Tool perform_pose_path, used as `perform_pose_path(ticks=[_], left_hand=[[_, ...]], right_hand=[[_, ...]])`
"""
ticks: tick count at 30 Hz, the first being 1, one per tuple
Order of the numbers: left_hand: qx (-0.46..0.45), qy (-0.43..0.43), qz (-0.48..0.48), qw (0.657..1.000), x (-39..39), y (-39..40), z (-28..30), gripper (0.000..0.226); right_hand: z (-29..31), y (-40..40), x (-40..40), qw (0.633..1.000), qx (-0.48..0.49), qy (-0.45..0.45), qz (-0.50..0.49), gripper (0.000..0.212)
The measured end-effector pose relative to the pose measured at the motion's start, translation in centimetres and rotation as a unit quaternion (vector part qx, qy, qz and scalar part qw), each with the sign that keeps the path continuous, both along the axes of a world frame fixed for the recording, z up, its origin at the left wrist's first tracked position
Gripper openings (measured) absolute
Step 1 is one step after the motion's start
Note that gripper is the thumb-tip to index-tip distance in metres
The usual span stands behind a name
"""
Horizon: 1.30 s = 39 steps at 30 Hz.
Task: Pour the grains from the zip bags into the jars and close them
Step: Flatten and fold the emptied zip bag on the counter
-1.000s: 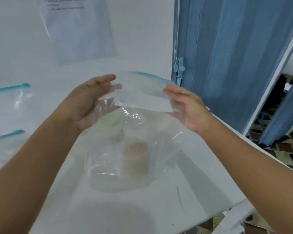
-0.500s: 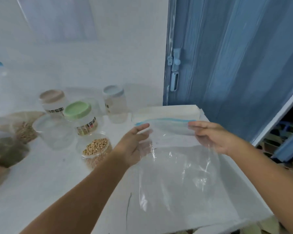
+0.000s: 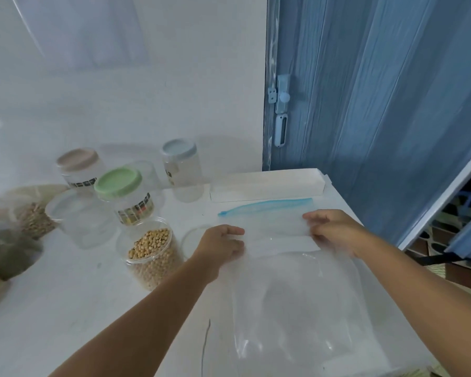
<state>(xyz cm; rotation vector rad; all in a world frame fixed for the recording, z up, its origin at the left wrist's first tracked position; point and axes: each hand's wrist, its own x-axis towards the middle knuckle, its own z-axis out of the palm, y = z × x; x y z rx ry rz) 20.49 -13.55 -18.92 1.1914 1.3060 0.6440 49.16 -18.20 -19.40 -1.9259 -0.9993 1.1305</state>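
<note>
An empty clear zip bag [image 3: 291, 295] with a blue zip strip [image 3: 267, 205] lies flat on the white table [image 3: 93, 308]. My left hand [image 3: 223, 242] grips its left edge near the top, fingers curled. My right hand [image 3: 329, 227] pinches the right edge by the white label. An open jar [image 3: 151, 254] full of pale round beans stands just left of my left hand. A clear lid [image 3: 191, 238] lies beside it.
Behind stand jars with green [image 3: 119, 183], beige [image 3: 78, 160] and grey-blue [image 3: 178, 151] lids, plus an open clear jar [image 3: 82, 216]. Filled grain bags [image 3: 8, 240] lie at the far left. A white box [image 3: 267, 183] lies at the back. The table's right edge meets a blue door [image 3: 378, 104].
The bag came down from in front of my face and now lies flat on the table. Both hands lowered with it, and the view tipped down onto the jars.
</note>
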Motion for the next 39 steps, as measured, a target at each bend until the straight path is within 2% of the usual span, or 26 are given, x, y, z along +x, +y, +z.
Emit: perform_pose_path(ticks=[3,5,7,9,11,14,16,20,23,25,28,31,33,39], left_hand=[[0.054,0.123,-0.027,0.991,0.3,0.8,-0.1,0.025],[0.073,0.178,-0.065,0.979,0.3,1.5,0.5,0.026],[0.111,0.254,-0.135,0.951,0.4,2.1,1.5,0.031],[0.181,0.381,-0.202,0.884,0.9,2.4,2.7,0.038],[0.228,0.452,-0.240,0.828,1.7,2.6,3.4,0.048],[0.240,0.505,-0.272,0.784,2.6,3.3,3.5,0.054],[0.262,0.535,-0.274,0.755,3.0,4.3,3.5,0.052],[0.361,0.565,-0.216,0.709,4.0,7.6,3.9,0.031],[0.420,0.563,-0.211,0.680,4.8,11.0,3.2,0.039],[0.408,0.540,-0.239,0.697,5.1,12.4,2.8,0.046],[0.367,0.473,-0.250,0.761,5.1,13.7,1.7,0.052],[0.372,0.429,-0.218,0.794,5.5,14.9,1.6,0.045],[0.390,0.407,-0.205,0.800,6.1,15.4,2.3,0.037],[0.416,0.402,-0.218,0.786,6.4,14.5,3.0,0.031]], right_hand=[[0.8,0.3,0.0,0.986,-0.024,-0.153,0.059,0.045],[1.2,0.5,-0.4,0.954,-0.034,-0.287,0.083,0.049],[1.7,0.5,-1.9,0.933,0.034,-0.347,0.095,0.052],[1.9,0.4,-3.7,0.930,0.074,-0.331,0.140,0.056],[2.0,0.2,-5.4,0.929,0.015,-0.304,0.213,0.064],[1.6,-0.3,-5.9,0.913,-0.060,-0.314,0.254,0.064],[1.3,-0.4,-5.5,0.905,-0.044,-0.343,0.248,0.062],[0.1,0.3,-4.9,0.899,-0.031,-0.354,0.256,0.064],[-0.8,0.7,-4.7,0.896,-0.023,-0.358,0.262,0.065],[-0.9,0.9,-4.7,0.895,-0.023,-0.359,0.262,0.066],[-1.0,1.0,-4.6,0.894,-0.019,-0.365,0.260,0.067],[-1.2,1.2,-4.3,0.891,-0.018,-0.369,0.263,0.067],[-1.2,1.5,-4.2,0.889,-0.018,-0.371,0.266,0.067],[-1.3,3.3,-4.0,0.888,-0.007,-0.375,0.266,0.066]])
